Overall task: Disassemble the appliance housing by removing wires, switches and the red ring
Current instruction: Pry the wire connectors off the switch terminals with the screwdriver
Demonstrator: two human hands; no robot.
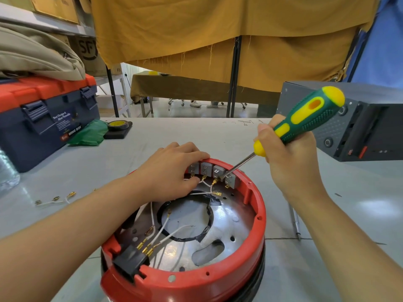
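Note:
A round appliance housing lies open side up on the table, with a red ring [259,216] round its metal base [226,225]. Several grey switches [212,171] sit in a row on the far inner wall, white wires [165,225] with brass terminals running to them and to a black connector [130,261] at the near left. My left hand [174,168] grips the far rim, fingers over the top, thumb by the switch terminals. My right hand [287,158] grips a green and yellow screwdriver [305,120]; its tip sits between the two right switches.
A detached white wire [54,199] with terminals lies left of the housing. A blue and orange toolbox [43,118], green bag [89,134] and tape roll [118,125] stand at the back left. A dark metal case [359,127] is at the right, a metal rod [295,221] beside it.

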